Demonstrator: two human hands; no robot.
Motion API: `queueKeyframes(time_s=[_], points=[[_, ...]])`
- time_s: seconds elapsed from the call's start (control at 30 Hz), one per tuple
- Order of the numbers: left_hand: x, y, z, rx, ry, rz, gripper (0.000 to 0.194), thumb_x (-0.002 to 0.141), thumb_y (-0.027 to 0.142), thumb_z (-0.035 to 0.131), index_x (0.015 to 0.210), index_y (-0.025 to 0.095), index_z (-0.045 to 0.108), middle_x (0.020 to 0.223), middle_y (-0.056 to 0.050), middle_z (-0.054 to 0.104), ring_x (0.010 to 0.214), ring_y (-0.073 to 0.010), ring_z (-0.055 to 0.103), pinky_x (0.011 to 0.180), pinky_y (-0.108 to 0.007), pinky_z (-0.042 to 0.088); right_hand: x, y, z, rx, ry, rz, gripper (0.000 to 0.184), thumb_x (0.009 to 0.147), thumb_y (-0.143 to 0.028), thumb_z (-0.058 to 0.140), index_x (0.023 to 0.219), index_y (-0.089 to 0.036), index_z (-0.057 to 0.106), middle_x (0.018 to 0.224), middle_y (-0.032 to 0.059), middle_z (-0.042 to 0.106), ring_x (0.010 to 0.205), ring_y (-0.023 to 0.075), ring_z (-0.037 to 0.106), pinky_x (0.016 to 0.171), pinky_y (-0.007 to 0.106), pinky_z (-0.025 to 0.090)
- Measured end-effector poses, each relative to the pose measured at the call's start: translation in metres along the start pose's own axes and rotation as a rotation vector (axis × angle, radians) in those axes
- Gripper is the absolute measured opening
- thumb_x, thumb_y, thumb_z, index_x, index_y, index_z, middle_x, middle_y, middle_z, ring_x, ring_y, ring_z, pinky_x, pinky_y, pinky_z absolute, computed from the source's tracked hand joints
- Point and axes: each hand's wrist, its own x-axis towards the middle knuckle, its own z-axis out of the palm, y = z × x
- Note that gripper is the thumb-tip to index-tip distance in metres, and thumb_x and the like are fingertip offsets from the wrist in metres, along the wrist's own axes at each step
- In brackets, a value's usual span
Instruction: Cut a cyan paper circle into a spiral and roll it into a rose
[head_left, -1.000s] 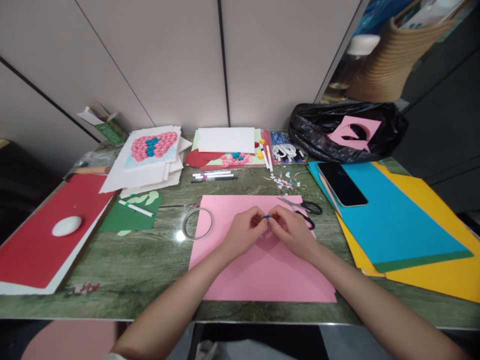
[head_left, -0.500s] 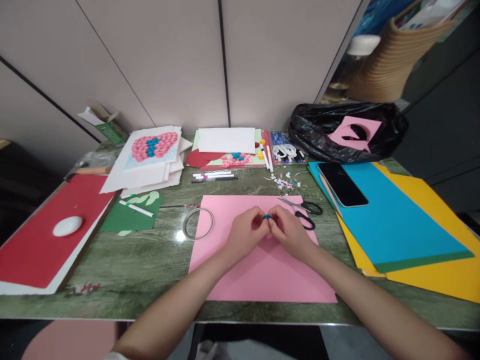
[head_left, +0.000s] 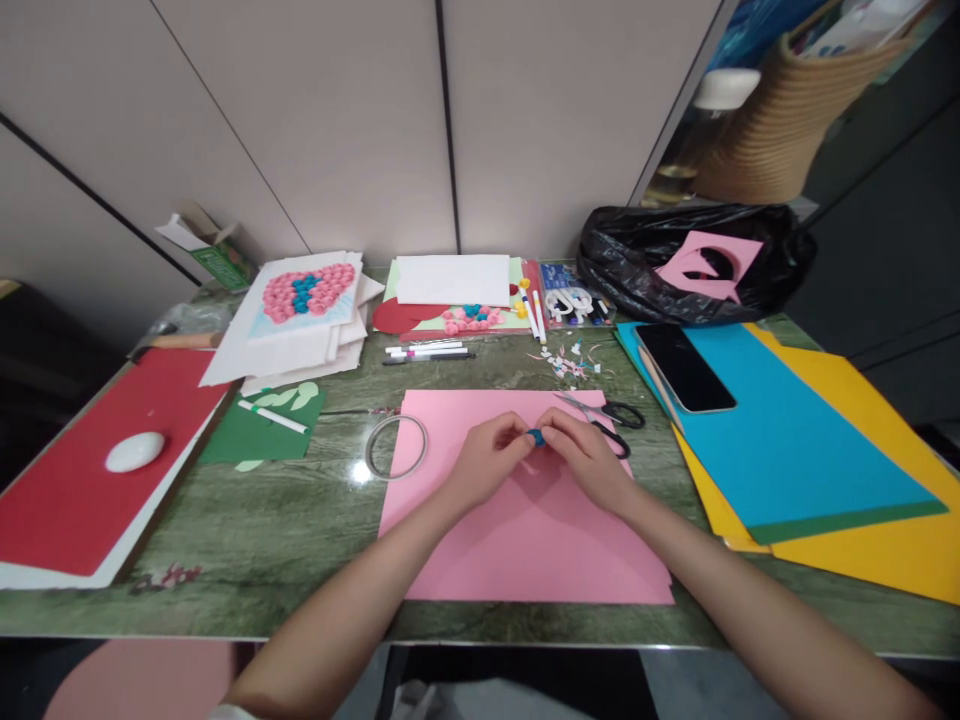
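Note:
A small blue piece, perhaps a rolled paper flower (head_left: 538,437), is pinched between the fingertips of both hands. My left hand (head_left: 489,455) is closed on its left side, and my right hand (head_left: 589,455) closes on its right. Both are held over a pink paper sheet (head_left: 525,560). Black-handled scissors (head_left: 624,414) lie at the sheet's upper right, partly behind my right hand. A ring of tape (head_left: 369,455) rests across the sheet's left edge. Similar pink and blue paper pieces (head_left: 474,319) lie in a group farther back.
White sheets carrying a pink-and-blue flower picture (head_left: 307,292) are stacked back left. Paper scraps (head_left: 571,362) lie behind the scissors. At right a phone (head_left: 686,368) rests on blue card (head_left: 810,440). A white mouse (head_left: 135,453) sits on red card (head_left: 67,500). A black bag (head_left: 622,260) stands behind.
My fingers have shifted around the blue piece, and more of it shows between them. Both hands stay over the pink sheet. Nothing else has visibly moved.

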Motion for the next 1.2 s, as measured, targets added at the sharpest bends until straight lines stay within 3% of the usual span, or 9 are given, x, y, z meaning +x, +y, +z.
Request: queueKeyframes(time_s=[0.13, 0.4, 0.83, 1.2], points=[[0.0009, -0.0013, -0.0019, -0.02, -0.047, -0.01, 0.017, 0.079, 0.03, 0.055, 0.069, 0.015, 0.054, 0.065, 0.0, 0.06, 0.066, -0.0137, 0.056, 0.066, -0.025, 0.041, 0.0009, 0.001, -0.0008, 0.041, -0.034, 0.007, 0.021, 0.09, -0.027, 0.042, 0.072, -0.019, 0.05, 0.069, -0.0022, 0.051, 0.066, 0.0119, 0.048, 0.063, 0.025, 0.035], [0.0009, -0.0012, -0.0007, -0.04, 0.001, -0.027, 0.018, 0.081, 0.033, 0.055, 0.074, 0.016, 0.054, 0.067, -0.001, 0.062, 0.065, -0.0132, 0.058, 0.065, -0.025, 0.042, 0.0005, 0.001, 0.0, 0.012, 0.031, 0.027, 0.016, 0.088, -0.025, 0.045, 0.073, -0.019, 0.049, 0.067, -0.0029, 0.051, 0.064, 0.0121, 0.047, 0.061, 0.025, 0.033], [-0.0028, 0.0029, 0.001, -0.016, -0.06, -0.017, 0.011, 0.078, 0.025, 0.054, 0.074, 0.015, 0.055, 0.066, 0.001, 0.06, 0.061, -0.0132, 0.059, 0.062, -0.025, 0.045, -0.0026, -0.0015, -0.0002, -0.119, -0.001, -0.06, 0.014, 0.084, -0.024, 0.047, 0.072, -0.019, 0.049, 0.067, -0.0013, 0.056, 0.065, 0.0142, 0.05, 0.064, 0.028, 0.034], [-0.0045, 0.0034, 0.0065, 0.202, 0.067, 0.042, 0.007, 0.072, 0.019, 0.051, 0.067, 0.017, 0.054, 0.061, 0.003, 0.053, 0.061, -0.0115, 0.048, 0.059, -0.023, 0.036, -0.0029, -0.002, 0.0044, -0.197, 0.054, -0.094, 0.009, 0.079, -0.022, 0.048, 0.071, -0.021, 0.045, 0.066, -0.0015, 0.053, 0.064, 0.0143, 0.046, 0.061, 0.028, 0.032]])
